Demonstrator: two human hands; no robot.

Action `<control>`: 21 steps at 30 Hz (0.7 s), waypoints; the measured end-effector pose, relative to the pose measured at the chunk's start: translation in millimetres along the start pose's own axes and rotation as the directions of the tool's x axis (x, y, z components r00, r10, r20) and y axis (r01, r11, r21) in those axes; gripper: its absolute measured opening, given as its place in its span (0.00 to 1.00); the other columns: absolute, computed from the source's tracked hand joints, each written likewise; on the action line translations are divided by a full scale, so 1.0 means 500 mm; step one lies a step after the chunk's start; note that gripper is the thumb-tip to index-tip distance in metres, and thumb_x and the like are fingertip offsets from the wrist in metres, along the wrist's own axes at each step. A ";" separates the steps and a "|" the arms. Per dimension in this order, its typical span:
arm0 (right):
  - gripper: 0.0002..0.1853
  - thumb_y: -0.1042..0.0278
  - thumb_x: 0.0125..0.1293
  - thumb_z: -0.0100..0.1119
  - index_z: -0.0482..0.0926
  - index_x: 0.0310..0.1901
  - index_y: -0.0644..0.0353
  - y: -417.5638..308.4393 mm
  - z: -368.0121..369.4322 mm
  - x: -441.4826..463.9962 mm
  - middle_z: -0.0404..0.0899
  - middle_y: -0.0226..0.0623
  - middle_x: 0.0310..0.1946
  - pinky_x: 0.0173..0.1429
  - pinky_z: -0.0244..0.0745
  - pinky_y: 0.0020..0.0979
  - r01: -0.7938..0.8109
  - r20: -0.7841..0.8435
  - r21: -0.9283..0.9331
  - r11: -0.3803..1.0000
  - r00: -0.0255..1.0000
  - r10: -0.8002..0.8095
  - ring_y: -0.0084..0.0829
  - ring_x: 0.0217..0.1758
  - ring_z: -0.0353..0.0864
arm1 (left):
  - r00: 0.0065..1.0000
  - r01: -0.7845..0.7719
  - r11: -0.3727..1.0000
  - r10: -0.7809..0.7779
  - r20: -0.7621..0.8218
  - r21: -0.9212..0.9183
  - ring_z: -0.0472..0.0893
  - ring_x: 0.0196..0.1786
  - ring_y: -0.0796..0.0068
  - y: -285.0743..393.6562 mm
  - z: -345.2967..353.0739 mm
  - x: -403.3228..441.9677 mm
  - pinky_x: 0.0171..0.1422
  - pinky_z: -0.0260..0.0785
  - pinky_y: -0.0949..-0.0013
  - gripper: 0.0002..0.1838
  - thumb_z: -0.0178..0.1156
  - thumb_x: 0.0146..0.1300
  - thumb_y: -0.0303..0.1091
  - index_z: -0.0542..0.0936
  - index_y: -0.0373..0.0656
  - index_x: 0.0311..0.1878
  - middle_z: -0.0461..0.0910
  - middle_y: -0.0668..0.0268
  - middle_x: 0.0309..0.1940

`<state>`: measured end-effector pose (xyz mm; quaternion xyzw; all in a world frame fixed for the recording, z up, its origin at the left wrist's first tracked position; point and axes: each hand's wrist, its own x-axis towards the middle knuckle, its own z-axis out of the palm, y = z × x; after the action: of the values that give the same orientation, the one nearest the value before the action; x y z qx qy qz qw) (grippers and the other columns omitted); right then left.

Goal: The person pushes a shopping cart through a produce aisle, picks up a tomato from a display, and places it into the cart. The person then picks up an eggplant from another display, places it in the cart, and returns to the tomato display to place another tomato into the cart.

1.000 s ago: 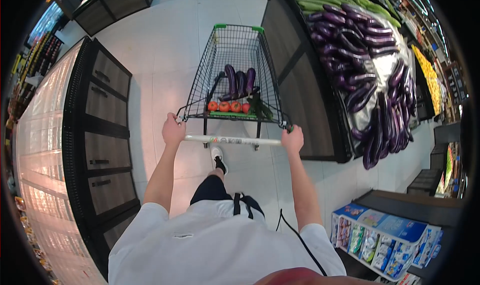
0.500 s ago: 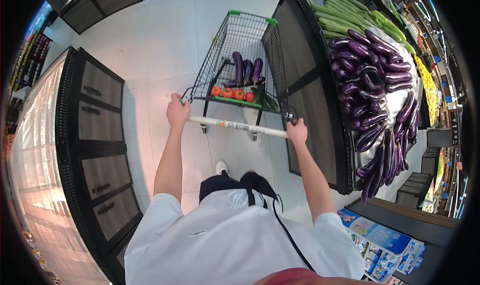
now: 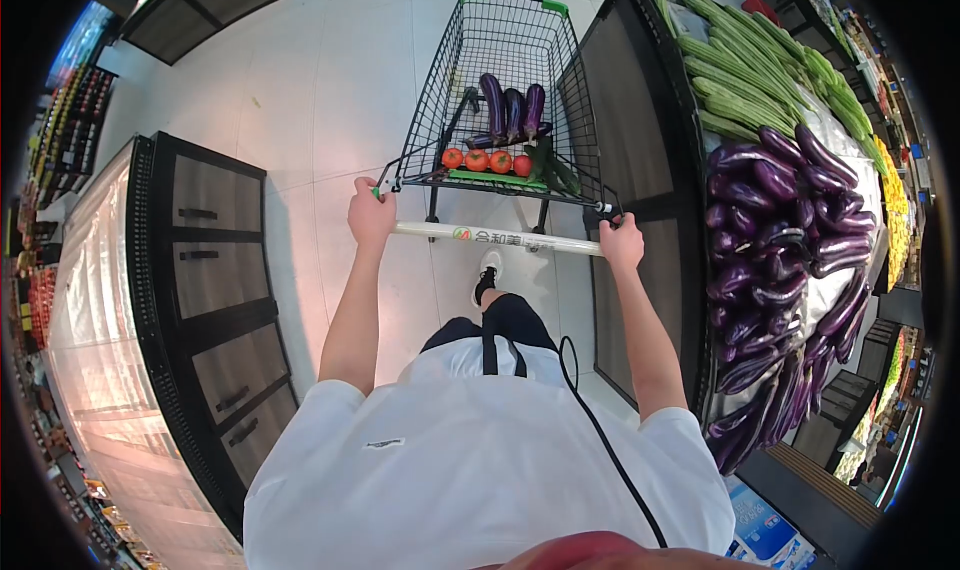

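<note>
My left hand (image 3: 372, 213) is wrapped around the left end of the shopping cart's white handle bar (image 3: 530, 240). At the bar's other end, my right hand (image 3: 622, 243) grips it beside the black bracket. In front of me is the wire shopping cart (image 3: 445, 80) with green corner caps. Inside it, several purple eggplants (image 3: 514, 115) lie towards the middle. A row of red tomatoes (image 3: 477, 161) sits at the near end, and dark green cucumbers (image 3: 563, 175) lie in the near right corner.
To the right, a produce stand holds a heap of eggplants (image 3: 780, 230) and long green gourds (image 3: 740, 70), close along the cart's side. A dark cabinet (image 3: 215, 260) with drawers stands on the left. Pale floor tiles (image 3: 350, 70) stretch ahead.
The cart and I have moved forward along the aisle, so the eggplant stand sits lower in view. A foot has stepped forward under the handle. Both hands keep their hold.
</note>
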<state>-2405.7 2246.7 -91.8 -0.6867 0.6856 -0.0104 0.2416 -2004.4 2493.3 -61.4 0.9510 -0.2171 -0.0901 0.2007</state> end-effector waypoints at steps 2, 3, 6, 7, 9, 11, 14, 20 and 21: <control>0.18 0.51 0.59 0.65 0.80 0.45 0.53 -0.039 -0.001 0.067 0.88 0.49 0.38 0.52 0.81 0.50 -0.007 -0.033 -0.004 1.000 0.999 0.007 0.52 0.47 0.87 | 1.000 0.011 1.000 -0.012 0.010 0.019 0.85 0.38 0.52 0.030 0.013 0.048 0.45 0.76 0.49 0.20 0.64 0.59 0.38 0.72 0.48 0.53 0.84 0.58 0.31; 0.18 0.51 0.59 0.65 0.80 0.46 0.53 -0.065 -0.007 0.106 0.87 0.49 0.38 0.52 0.81 0.51 0.015 -0.024 0.000 1.000 1.000 -0.015 0.53 0.47 0.87 | 0.999 0.033 0.999 -0.034 0.004 0.025 0.85 0.38 0.52 0.054 0.017 0.081 0.45 0.76 0.49 0.20 0.64 0.59 0.38 0.71 0.48 0.53 0.84 0.58 0.31; 0.19 0.52 0.60 0.64 0.80 0.47 0.55 -0.125 -0.009 0.212 0.87 0.51 0.39 0.53 0.80 0.51 0.053 -0.017 0.003 0.999 0.998 -0.053 0.54 0.49 0.86 | 0.999 0.045 0.998 -0.045 -0.009 0.042 0.85 0.39 0.52 0.096 0.036 0.161 0.46 0.76 0.49 0.21 0.64 0.59 0.38 0.71 0.47 0.53 0.84 0.58 0.31; 0.18 0.53 0.60 0.63 0.80 0.47 0.54 -0.142 -0.009 0.248 0.87 0.50 0.39 0.53 0.80 0.51 0.060 -0.024 0.005 0.998 0.998 -0.060 0.54 0.48 0.86 | 0.998 0.030 0.999 -0.029 -0.047 0.029 0.84 0.40 0.52 0.116 0.049 0.189 0.46 0.76 0.49 0.21 0.64 0.59 0.39 0.71 0.47 0.53 0.84 0.58 0.31; 0.17 0.55 0.60 0.62 0.81 0.47 0.53 -0.175 -0.005 0.320 0.87 0.50 0.39 0.53 0.80 0.51 0.073 -0.035 0.002 0.997 0.997 -0.073 0.53 0.48 0.86 | 0.999 0.044 0.999 -0.043 -0.030 0.013 0.84 0.40 0.53 0.149 0.065 0.242 0.47 0.76 0.49 0.21 0.64 0.59 0.39 0.71 0.46 0.53 0.84 0.58 0.32; 0.13 0.60 0.62 0.60 0.82 0.47 0.51 -0.212 0.005 0.387 0.88 0.48 0.40 0.53 0.80 0.50 0.081 -0.025 0.066 0.995 0.997 -0.079 0.53 0.48 0.86 | 0.999 0.047 0.999 -0.047 -0.024 0.008 0.84 0.41 0.53 0.177 0.066 0.312 0.47 0.76 0.49 0.21 0.64 0.59 0.40 0.71 0.46 0.53 0.84 0.58 0.32; 0.11 0.65 0.63 0.57 0.82 0.46 0.51 -0.258 0.030 0.477 0.88 0.47 0.40 0.53 0.79 0.48 0.114 0.020 0.168 0.979 0.993 -0.119 0.54 0.48 0.86 | 1.000 0.031 0.999 -0.031 -0.001 0.016 0.85 0.41 0.53 0.215 0.069 0.408 0.47 0.77 0.50 0.22 0.64 0.59 0.41 0.71 0.45 0.53 0.85 0.58 0.32; 0.10 0.66 0.63 0.58 0.83 0.43 0.54 -0.435 0.078 0.532 0.87 0.47 0.40 0.54 0.78 0.46 -0.015 0.002 0.279 0.960 1.000 0.015 0.51 0.49 0.85 | 0.997 -0.080 0.992 0.078 0.027 0.100 0.85 0.41 0.54 0.252 0.066 0.722 0.46 0.77 0.50 0.22 0.64 0.59 0.41 0.71 0.45 0.54 0.85 0.59 0.32; 0.10 0.65 0.62 0.58 0.82 0.43 0.55 -0.473 0.087 0.537 0.87 0.48 0.40 0.54 0.77 0.47 -0.025 -0.023 0.278 0.960 0.999 0.032 0.52 0.49 0.85 | 0.994 -0.099 0.989 0.094 0.048 0.110 0.85 0.42 0.54 0.261 0.061 0.776 0.46 0.77 0.50 0.22 0.63 0.59 0.41 0.71 0.45 0.54 0.85 0.60 0.32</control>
<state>-2153.1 1993.2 -133.6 -0.6360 0.6903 -0.1122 0.3262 -1716.3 2201.0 -66.7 0.9470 -0.2720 -0.0884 0.1461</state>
